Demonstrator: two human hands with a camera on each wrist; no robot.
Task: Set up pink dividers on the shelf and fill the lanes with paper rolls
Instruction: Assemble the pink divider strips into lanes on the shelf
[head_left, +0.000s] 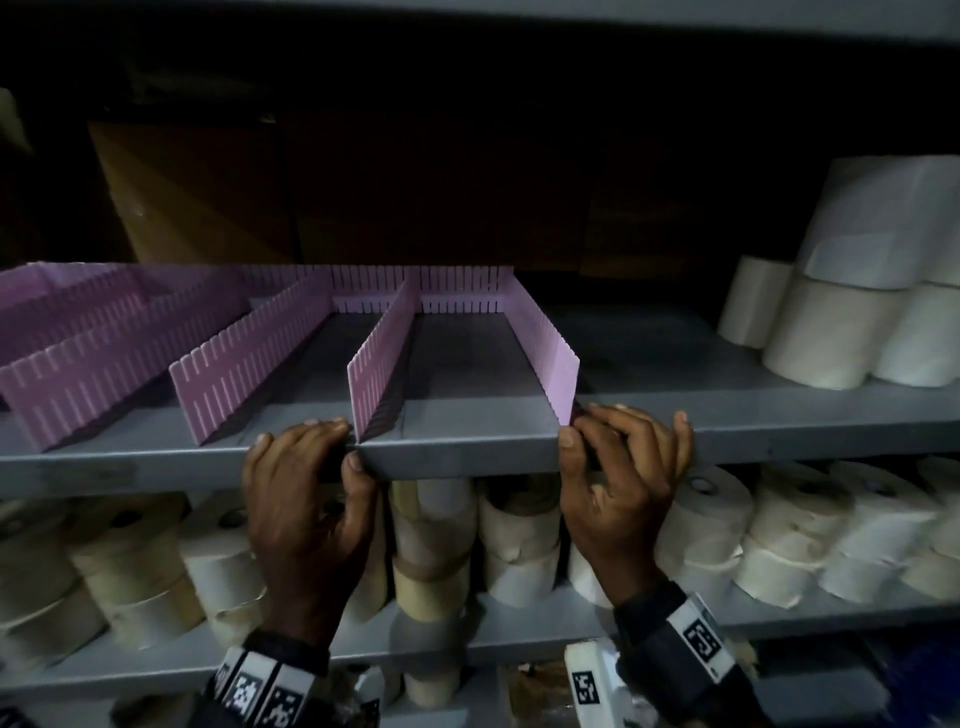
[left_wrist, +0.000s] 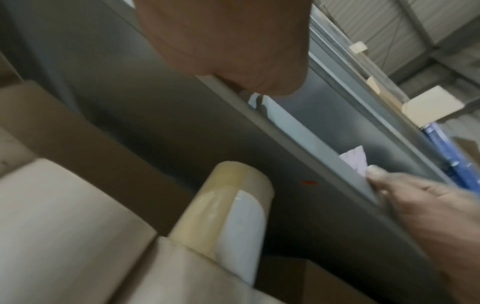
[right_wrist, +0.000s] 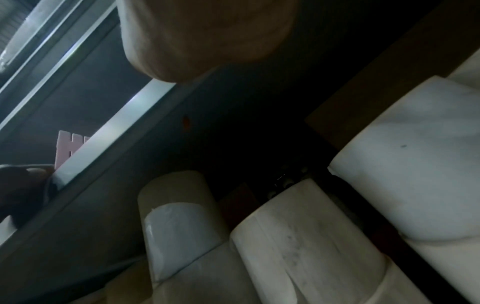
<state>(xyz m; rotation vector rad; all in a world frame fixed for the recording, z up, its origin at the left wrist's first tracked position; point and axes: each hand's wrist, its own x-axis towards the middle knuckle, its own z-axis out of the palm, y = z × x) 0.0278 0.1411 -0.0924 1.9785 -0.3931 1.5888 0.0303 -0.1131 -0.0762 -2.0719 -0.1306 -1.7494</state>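
Several pink slotted dividers stand on the grey shelf (head_left: 467, 447), running front to back from a pink back strip (head_left: 452, 291); the lanes between them hold nothing. My left hand (head_left: 348, 441) curls over the shelf's front lip and pinches the front foot of the middle divider (head_left: 382, 358). At the rightmost divider (head_left: 545, 343), my right hand (head_left: 574, 428) does the same, thumb on the lip. The left wrist view shows that thumb (left_wrist: 374, 170) against the pink end (left_wrist: 354, 160). White paper rolls (head_left: 831, 332) are stacked at the shelf's right end.
The shelf below (head_left: 519, 644) is packed with white and tan paper rolls (head_left: 519, 530), right under my hands. Brown cardboard boxes (head_left: 197, 197) stand in the dark behind the dividers. A bare strip of shelf (head_left: 649, 353) lies between the rightmost divider and the stacked rolls.
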